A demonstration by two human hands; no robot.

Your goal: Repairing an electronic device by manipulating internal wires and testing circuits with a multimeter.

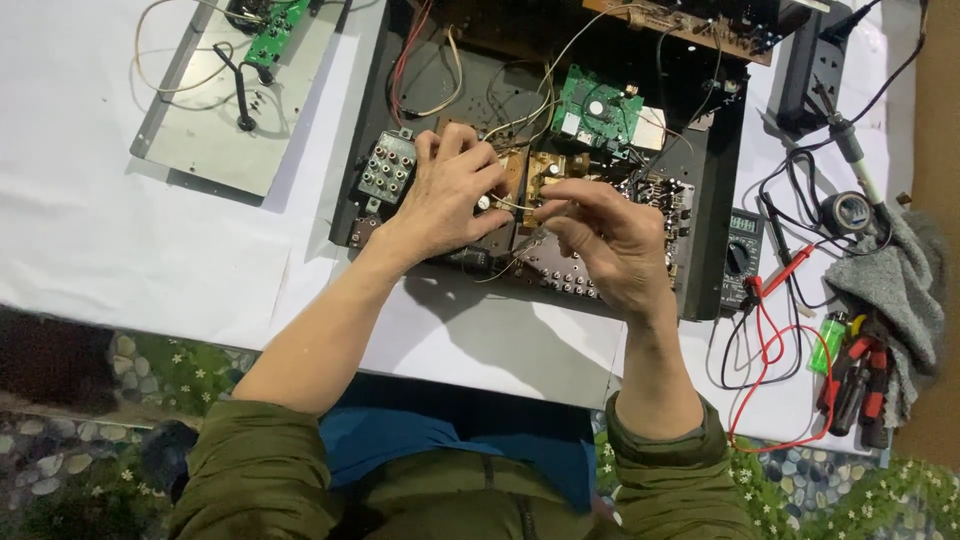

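An opened black electronics chassis (705,215) lies on a white-covered table. Inside it are a green circuit board (597,110), a brown board (540,175) and many loose wires. My left hand (447,195) rests over the brown board, its fingers curled on a small part beside a grey connector block (387,167). My right hand (610,235) sits just to the right, pinching a thin light wire (510,205) that runs between the two hands. What the fingertips grip underneath is hidden.
A metal panel (215,130) with a small green board (272,30) lies at the top left. A multimeter (742,255) with red and black leads, a tape roll (848,212), a grey cloth (900,285), screwdrivers (860,385) and a power strip (815,65) crowd the right side.
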